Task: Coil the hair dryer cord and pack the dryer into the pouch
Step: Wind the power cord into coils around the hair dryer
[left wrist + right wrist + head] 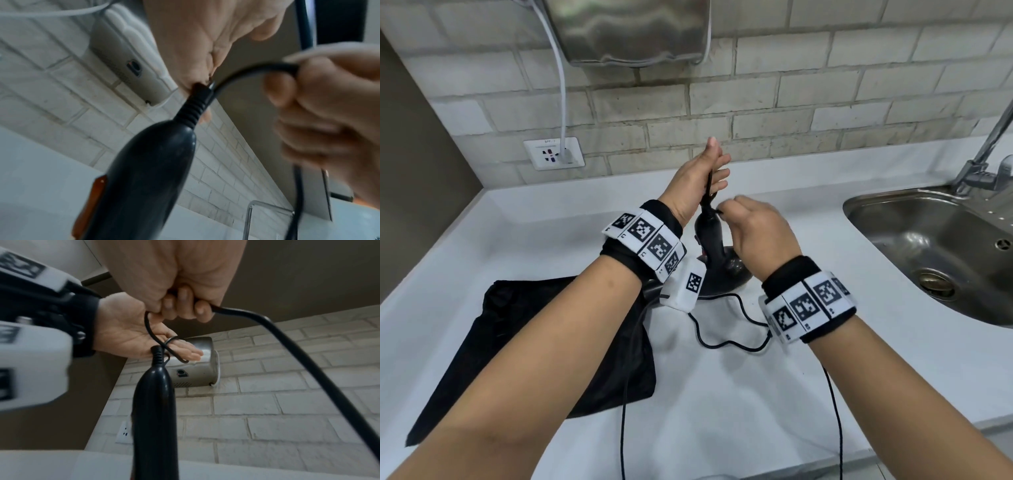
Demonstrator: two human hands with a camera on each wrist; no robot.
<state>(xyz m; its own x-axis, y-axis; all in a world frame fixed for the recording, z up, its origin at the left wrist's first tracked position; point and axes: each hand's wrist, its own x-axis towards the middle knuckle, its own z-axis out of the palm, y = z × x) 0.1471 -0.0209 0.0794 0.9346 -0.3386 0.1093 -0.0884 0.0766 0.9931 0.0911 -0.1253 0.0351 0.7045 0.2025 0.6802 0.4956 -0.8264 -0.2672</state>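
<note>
Dryer: my black hair dryer (717, 255) stands on the white counter (558, 226) at the middle of my head view, handle up, body down; its cord end points toward 12 o'clock.
Right hand: my right hand (758, 231) is curled into a fist round the cord (287, 344) just beside the ribbed collar (157, 358) at the handle's top; the cord leaves the fist toward 4 o'clock in the right wrist view.
Left hand: my left hand (697, 178) is at 11 o'clock from the right, flat, with straight fingers (185, 349) and the palm turned toward the handle; a thin loop of cord lies across those fingers, which are not curled on it.
Cord slack: from under my wrists the cord snakes over the counter toward 6 o'clock, and two strands drop off the near edge.
Pouch: my black pouch (517, 342) lies flat on the counter at 8 o'clock from the dryer, partly under my left forearm.
Surface and room: a steel sink (928, 246) with a tap (986, 154) sits at 3 o'clock; a pale brick wall (791, 102) runs behind, carrying a steel wall unit (633, 31) at 12 o'clock and a socket (554, 153) at 10 o'clock with a white lead plugged in.
Hard to see: the dryer's body is mostly hidden by my wrists; I cannot tell how the loop closes behind my left fingers; both wrist views are blurred.
</note>
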